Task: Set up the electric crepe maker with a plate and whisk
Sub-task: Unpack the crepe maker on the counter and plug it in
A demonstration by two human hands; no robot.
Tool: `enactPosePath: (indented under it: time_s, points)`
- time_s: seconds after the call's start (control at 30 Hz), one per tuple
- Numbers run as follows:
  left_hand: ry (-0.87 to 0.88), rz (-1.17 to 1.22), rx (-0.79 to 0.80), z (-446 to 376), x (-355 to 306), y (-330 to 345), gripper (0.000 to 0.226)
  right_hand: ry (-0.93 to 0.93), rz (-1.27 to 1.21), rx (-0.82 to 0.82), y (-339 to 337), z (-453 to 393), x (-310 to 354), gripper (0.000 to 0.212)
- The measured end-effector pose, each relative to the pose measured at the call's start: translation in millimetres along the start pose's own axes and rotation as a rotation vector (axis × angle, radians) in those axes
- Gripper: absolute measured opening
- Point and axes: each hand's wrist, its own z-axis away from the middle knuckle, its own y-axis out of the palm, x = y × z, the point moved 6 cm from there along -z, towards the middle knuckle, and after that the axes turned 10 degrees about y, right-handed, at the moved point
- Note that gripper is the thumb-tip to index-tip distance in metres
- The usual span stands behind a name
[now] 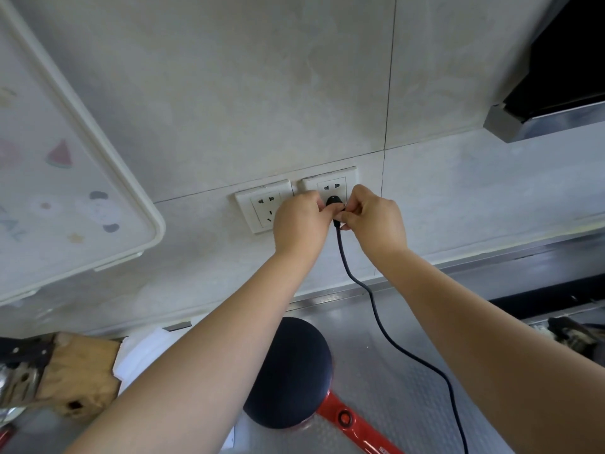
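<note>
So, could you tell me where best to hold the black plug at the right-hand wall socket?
Grip the plug by its body, left hand and right hand pinching from either side; the cord hangs straight down, so leave that end free.

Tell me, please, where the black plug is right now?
In the head view, the black plug sits at the right-hand wall socket, centre frame, pinched between the left hand and right hand, above the crepe maker.

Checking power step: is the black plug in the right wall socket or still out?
Cannot tell if seated. The black plug sits against the right white wall socket, pinched by left hand and right hand; its prongs are hidden.
</note>
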Motion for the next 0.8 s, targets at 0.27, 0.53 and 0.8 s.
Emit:
enactPosePath:
  time_s: [0.27, 0.53, 0.8]
  points:
    - [0.021, -0.231, 0.076, -3.6, -6.1, 4.4, 0.033, -0.028, 0.119, -0.022, 7.7, -2.7, -3.5, 0.015]
    - [-0.011, -0.327, 0.279, 19.2, -28.6, 2.1, 0.03, 0.116, 0.291, 0.237, 1.8, 16.8, -7.2, 0.03]
    - [0.197, -0.266, 1.013, 199.5, 9.5, 87.7, 0.057, 0.454, 0.715, 0.459, -5.1, 113.5, -158.3, 0.044]
